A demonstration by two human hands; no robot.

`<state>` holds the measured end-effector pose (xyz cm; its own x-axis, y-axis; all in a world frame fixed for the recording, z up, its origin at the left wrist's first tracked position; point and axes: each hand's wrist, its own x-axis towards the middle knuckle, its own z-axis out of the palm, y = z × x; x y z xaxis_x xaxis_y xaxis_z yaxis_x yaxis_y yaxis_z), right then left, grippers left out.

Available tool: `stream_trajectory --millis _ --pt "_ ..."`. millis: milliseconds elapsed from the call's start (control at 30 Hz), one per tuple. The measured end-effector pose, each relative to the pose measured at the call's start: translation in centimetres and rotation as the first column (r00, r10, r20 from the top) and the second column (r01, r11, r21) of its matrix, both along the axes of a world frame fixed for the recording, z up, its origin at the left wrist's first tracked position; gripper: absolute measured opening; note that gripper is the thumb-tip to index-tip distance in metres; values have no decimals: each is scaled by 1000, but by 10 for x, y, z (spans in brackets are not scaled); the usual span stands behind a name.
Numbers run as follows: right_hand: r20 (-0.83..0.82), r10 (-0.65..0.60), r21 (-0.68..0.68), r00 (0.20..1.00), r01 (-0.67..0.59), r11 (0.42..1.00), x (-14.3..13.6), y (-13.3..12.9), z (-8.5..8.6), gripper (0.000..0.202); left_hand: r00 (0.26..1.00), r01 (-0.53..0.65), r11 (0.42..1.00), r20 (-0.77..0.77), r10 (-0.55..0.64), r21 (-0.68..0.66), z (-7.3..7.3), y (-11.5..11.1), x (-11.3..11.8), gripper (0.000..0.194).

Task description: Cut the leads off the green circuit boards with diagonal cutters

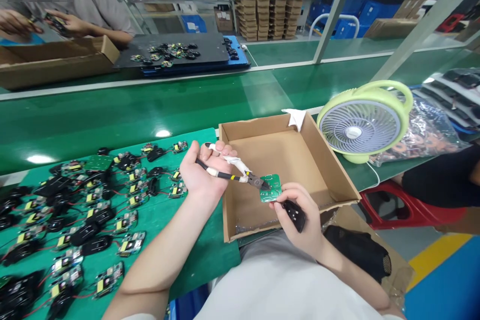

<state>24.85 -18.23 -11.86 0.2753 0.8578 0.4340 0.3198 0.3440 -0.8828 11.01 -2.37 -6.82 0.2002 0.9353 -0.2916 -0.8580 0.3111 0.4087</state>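
Note:
My left hand (pixel 206 167) is wrapped round the handles of a pair of cutting pliers (pixel 234 176), one handle bound in white wrap, the other black with yellow bands. The jaws reach the face of a green circuit board (pixel 270 188). Closed fingers of my right hand (pixel 302 215) hold this board by its lower right edge, along with a black plastic housing (pixel 294 215) against the palm. Both hands are above a shallow cardboard box (pixel 337 187). Whether the jaws grip anything on the board is too small to tell.
Several circuit boards wired to black housings (pixel 99 215) cover the green mat (pixel 187 260) at left. A green fan (pixel 360 127) stands right of the box, beside a plastic bag of parts (pixel 420 130). Across the bench, a co-worker (pixel 101 5) handles a part behind another cardboard box (pixel 56 65).

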Motion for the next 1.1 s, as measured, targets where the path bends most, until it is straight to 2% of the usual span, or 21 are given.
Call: stream_trajectory --millis 300,700,1100 --pt "1 -12 21 1000 12 1000 -1 0 2 21 999 -49 998 -3 48 -41 5 1 -1 47" --pt "3 -13 23 1000 13 1000 0 -1 -1 24 1000 9 997 28 -7 -75 3 1 -1 43" --pt "39 -22 75 999 19 997 -1 0 -1 23 1000 -8 997 -29 6 -73 5 1 -1 42"
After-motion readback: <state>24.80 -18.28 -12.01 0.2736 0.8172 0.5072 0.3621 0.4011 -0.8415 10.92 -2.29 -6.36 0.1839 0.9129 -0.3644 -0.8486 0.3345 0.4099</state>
